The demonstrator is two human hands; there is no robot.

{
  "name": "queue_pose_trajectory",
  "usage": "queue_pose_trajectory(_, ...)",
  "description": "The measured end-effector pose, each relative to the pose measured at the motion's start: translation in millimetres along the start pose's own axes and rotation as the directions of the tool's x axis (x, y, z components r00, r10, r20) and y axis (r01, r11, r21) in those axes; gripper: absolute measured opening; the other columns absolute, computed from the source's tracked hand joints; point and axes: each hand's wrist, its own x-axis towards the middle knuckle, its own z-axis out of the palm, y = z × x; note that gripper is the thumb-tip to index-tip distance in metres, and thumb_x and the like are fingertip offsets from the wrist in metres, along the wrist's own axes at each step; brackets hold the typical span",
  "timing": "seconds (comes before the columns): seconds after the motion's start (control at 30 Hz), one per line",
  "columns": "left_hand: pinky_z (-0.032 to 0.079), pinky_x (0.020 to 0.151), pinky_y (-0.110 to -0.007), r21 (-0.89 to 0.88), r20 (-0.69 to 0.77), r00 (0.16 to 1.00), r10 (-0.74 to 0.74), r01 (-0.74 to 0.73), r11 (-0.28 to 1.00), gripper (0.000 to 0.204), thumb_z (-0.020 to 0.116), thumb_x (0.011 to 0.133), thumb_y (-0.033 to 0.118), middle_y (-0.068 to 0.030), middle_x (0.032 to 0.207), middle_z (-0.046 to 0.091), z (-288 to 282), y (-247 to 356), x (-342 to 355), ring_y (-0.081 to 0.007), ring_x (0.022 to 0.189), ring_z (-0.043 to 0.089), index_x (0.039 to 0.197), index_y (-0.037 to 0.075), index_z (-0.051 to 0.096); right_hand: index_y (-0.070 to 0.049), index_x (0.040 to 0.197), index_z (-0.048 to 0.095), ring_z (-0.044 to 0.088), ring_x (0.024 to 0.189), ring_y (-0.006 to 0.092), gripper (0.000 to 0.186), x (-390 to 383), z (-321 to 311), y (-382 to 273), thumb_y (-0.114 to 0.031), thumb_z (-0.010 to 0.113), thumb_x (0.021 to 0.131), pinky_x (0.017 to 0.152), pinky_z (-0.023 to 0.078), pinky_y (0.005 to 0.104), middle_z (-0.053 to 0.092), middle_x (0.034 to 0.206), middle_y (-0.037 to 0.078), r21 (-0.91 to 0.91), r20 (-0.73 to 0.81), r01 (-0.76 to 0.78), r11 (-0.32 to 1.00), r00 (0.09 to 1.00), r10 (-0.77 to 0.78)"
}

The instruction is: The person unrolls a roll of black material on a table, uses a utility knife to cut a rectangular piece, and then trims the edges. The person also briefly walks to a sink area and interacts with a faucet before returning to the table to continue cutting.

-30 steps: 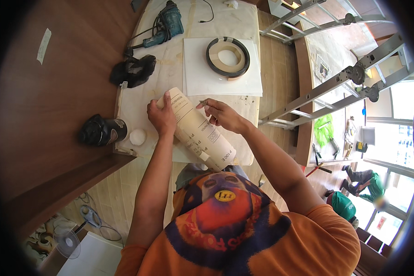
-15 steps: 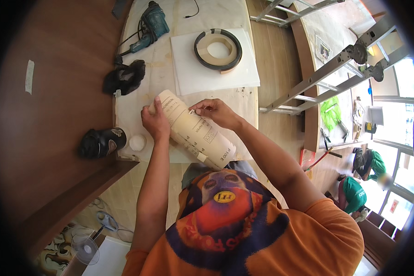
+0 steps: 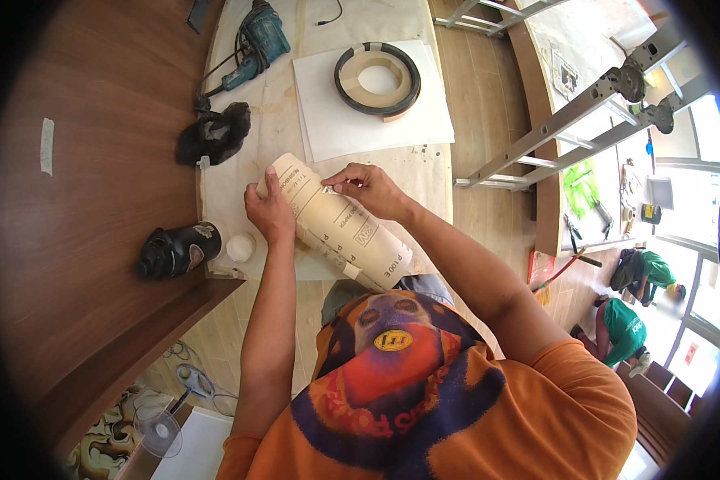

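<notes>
Apparently picking at the surface of the tan paper roll (image 3: 352, 232), slanting over the near edge of the counter (image 3: 226, 196), close to the lap. Probably needing next a steady roll and careful fingertip work along the paper. Clamping the left grip (image 3: 272, 212) on the roll's far end, with the thumb lying along the top; pinching the right grip (image 3: 374, 192) together on a small object (image 3: 328, 190), too tiny for naming, with the forearm slanting in from the lower right

Brn panel (image 3: 96, 240); wd flr (image 3: 488, 96)
</notes>
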Motion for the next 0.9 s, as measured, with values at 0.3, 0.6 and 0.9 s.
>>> queue_pose_trajectory(0.3, 0.052, 0.095, -0.049, -0.004, 0.017, 1.0, -0.023, 0.023, 1.0, 0.068, 0.072, 0.102, 0.055, -0.0294, 0.107, 0.069, -1, 4, -1, -0.0419, 0.101, 0.066, 0.103, -0.013, 0.062, -0.002, 0.122, 0.08, 0.067, 0.096, 0.0089, 0.02, -1, 0, -10, -0.008, 0.069, 0.107, 0.09, 0.055, 0.0283, 0.078, 0.109, 0.006, 0.155, 0.098, -0.063, 0.986, 0.994, 0.048)
queue_pose_trajectory(0.6, 0.051, 0.095, -0.05, 0.029, -0.005, 1.0, 0.011, -0.011, 1.0, 0.069, 0.072, 0.102, 0.056, -0.0293, 0.107, 0.067, 1, 2, -1, -0.0434, 0.102, 0.066, 0.102, -0.012, 0.062, -0.003, 0.119, 0.082, 0.066, 0.088, 0.0121, 0.02, 0, -1, -10, -0.011, 0.072, 0.105, 0.087, 0.056, 0.0316, 0.079, 0.106, 0.007, -0.05, -0.087, -0.118, 0.992, 0.99, 0.113)
queue_pose_trajectory(0.9, 0.051, 0.091, -0.05, 0.024, -0.001, 1.0, -0.007, 0.007, 1.0, 0.065, 0.072, 0.103, 0.056, -0.0269, 0.099, 0.066, -2, 8, -3, -0.0423, 0.096, 0.065, 0.092, -0.008, 0.059, -0.008, 0.119, 0.085, 0.07, 0.089, 0.0221, 0.022, 2, 5, -4, -0.01, 0.076, 0.099, 0.085, 0.057, 0.0356, 0.077, 0.108, 0.015, -0.068, -0.099, 0.037, 0.997, 0.994, -0.044)
